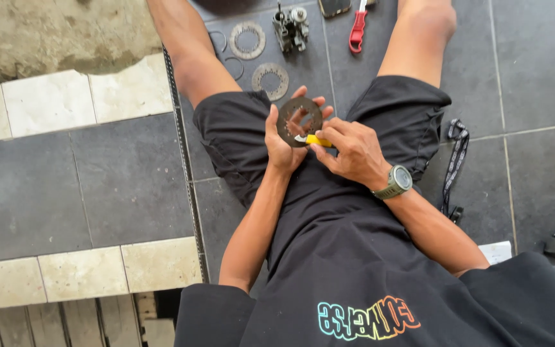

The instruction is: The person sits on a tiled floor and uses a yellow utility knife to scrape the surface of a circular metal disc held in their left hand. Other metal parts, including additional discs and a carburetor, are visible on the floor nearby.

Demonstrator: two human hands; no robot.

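Seated on the tiled floor [130, 173], legs apart. Left hand [284, 138] closed around the edge of a dark toothed ring plate [299, 120], held above the lap between the thighs, flat face turned up toward the camera and its centre hole open. Right hand [353, 154], watch [396, 182] on the wrist, pinched on a yellow-handled blade tool [315, 139], tip touching the lower rim of the plate. Tool long axis roughly level, point toward the left. Judged best practice: grip the plate firmly at the rim, keep fingers clear of the tip, work with short strokes away from the holding palm, rotate the plate rather than the tool. On the floor beyond the knees: two more ring plates [246, 40], a small engine part [290, 27], a red-handled tool [356, 31].
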